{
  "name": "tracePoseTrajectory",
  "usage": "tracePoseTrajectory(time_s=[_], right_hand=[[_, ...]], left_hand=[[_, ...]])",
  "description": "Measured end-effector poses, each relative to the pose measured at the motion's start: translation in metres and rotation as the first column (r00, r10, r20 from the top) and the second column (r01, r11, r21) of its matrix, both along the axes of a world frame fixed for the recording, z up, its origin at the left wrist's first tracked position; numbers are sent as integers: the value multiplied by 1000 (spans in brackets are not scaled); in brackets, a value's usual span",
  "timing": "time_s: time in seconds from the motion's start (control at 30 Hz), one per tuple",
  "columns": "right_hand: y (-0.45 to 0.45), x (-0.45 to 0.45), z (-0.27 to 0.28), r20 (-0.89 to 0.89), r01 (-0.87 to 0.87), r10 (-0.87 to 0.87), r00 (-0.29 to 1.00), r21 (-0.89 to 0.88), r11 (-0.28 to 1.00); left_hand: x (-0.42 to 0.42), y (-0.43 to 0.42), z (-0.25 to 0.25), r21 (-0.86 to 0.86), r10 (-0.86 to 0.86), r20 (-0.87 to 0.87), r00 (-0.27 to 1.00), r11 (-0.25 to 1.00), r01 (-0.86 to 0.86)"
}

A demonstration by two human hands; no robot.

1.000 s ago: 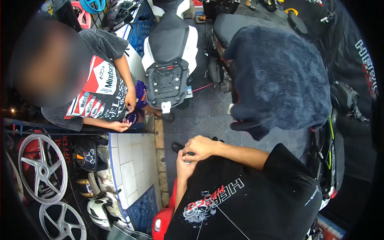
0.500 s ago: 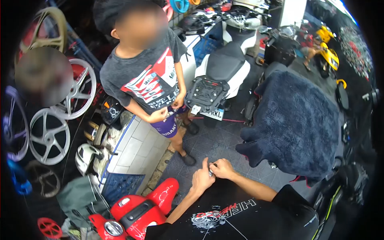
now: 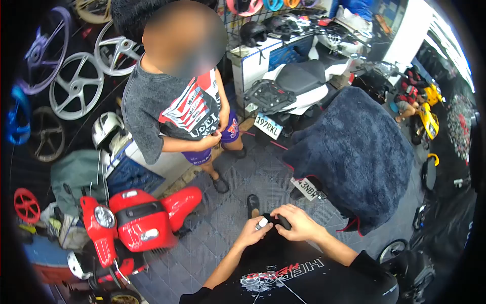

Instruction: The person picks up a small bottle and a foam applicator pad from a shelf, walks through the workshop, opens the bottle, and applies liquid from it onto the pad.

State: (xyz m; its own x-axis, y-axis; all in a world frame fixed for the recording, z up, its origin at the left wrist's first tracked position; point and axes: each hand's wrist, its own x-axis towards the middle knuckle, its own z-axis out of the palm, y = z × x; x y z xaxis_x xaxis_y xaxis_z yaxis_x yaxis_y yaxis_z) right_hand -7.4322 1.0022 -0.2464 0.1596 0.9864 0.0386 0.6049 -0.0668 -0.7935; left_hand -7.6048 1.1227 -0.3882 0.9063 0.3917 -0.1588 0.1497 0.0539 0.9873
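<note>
At the lower middle, my left hand (image 3: 250, 232) is closed around a small object with a white end (image 3: 261, 223). Just right of it and close by, my right hand (image 3: 296, 223) has its fingers curled around a small dark object (image 3: 283, 221). Both hands are in front of the black shirt (image 3: 304, 273). What exactly the two objects are is too small to tell.
A person (image 3: 177, 111) in a grey shirt stands ahead on the left. Left of my hands is a red scooter (image 3: 139, 220). A dark cloth (image 3: 359, 152) covers a motorcycle on the right. Behind stands a white motorcycle (image 3: 304, 76). Wheel rims (image 3: 76, 86) hang at upper left.
The view has swung, bringing the whole red scooter and the covered motorcycle's plate into sight. My hands have moved from touching to slightly apart, and a white-ended object now shows in my left hand.
</note>
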Motion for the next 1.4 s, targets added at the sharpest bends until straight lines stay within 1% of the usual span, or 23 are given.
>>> tracePoseTrajectory(time_s=[0.03, 0.07, 0.1, 0.2, 0.3, 0.37, 0.5, 0.57, 0.6, 0.63, 0.7, 0.77, 0.83, 0.87, 0.93, 0.97, 1.03, 1.1, 1.13, 1.17, 1.23, 1.3, 1.4], right_hand=[[-7, -1, 15, 102, -154, 149, 984, 41, 987], [-16, 1, 31, 89, -263, 260, 962, 24, 964], [-24, 5, 52, 90, -288, 285, 954, 24, 957], [-50, 17, 114, 303, -557, 530, 792, 3, 831], [-62, 42, 174, 456, -698, 642, 616, -62, 714], [-61, 63, 203, 524, -720, 671, 524, -148, 678], [-37, 103, 201, 615, -726, 667, 421, -212, 654], [-17, 117, 191, 615, -715, 724, 313, -349, 605], [-9, 121, 185, 644, -697, 734, 216, -425, 577], [1, 125, 179, 666, -672, 738, 108, -498, 548], [23, 134, 152, 738, -811, 673, 55, -360, 462], [50, 120, 132, 635, -715, 773, 0, -540, 444], [65, 125, 92, 736, -829, 677, 17, -368, 420], [65, 122, 86, 715, -849, 699, 19, -357, 389], [68, 120, 55, 686, -847, 727, -26, -402, 349], [71, 120, 37, 663, -821, 748, -31, -444, 360], [71, 118, 32, 636, -801, 770, -49, -486, 350], [74, 115, 51, 756, -964, 654, 12, -166, 210], [72, 113, 59, 757, -967, 653, 1, -166, 195], [69, 110, 66, 705, -960, 709, 13, -190, 207], [70, 111, 60, 631, -952, 774, 57, -199, 232], [75, 118, 43, 709, -975, 704, 46, -122, 187], [73, 116, 60, 688, -971, 723, 62, -126, 203]], left_hand=[[-9, -10, 6, -190, -11, -36, 999, 982, 4], [-18, -20, 9, -234, 1, -11, 1000, 972, -4], [-22, -28, 8, -233, 27, -10, 1000, 972, -29], [-36, -53, 9, -207, 48, -80, 996, 976, -64], [-35, -64, 15, -137, 61, -63, 996, 988, -69], [-25, -75, 38, -144, 77, -24, 997, 986, -79], [12, -101, 75, -62, 56, 121, 991, 997, -49], [32, -114, 106, 86, -33, 348, 937, 996, 3], [47, -123, 129, 112, -36, 404, 914, 994, -10], [64, -130, 162, 213, -55, 454, 889, 976, -48], [100, -145, 221, 383, -34, 478, 878, 907, -173], [142, -150, 264, 465, -1, 611, 791, 810, -358], [199, -149, 281, 478, 11, 774, 633, 645, -596], [223, -140, 290, 495, -19, 745, 667, 686, -533], [270, -126, 307, 482, -36, 805, 592, 622, -617], [284, -121, 311, 540, -21, 736, 676, 622, -568], [316, -112, 306, 416, 74, 700, 710, 766, -490], [338, -98, 281, 401, 126, 695, 708, 749, -527], [347, -97, 272, 384, 161, 693, 702, 742, -550], [343, -100, 271, 483, 136, 642, 754, 692, -536], [339, -101, 272, 442, 148, 658, 738, 718, -538], [345, -94, 266, 317, 263, 703, 661, 716, -622], [340, -87, 266, 313, 285, 697, 658, 704, -637]])
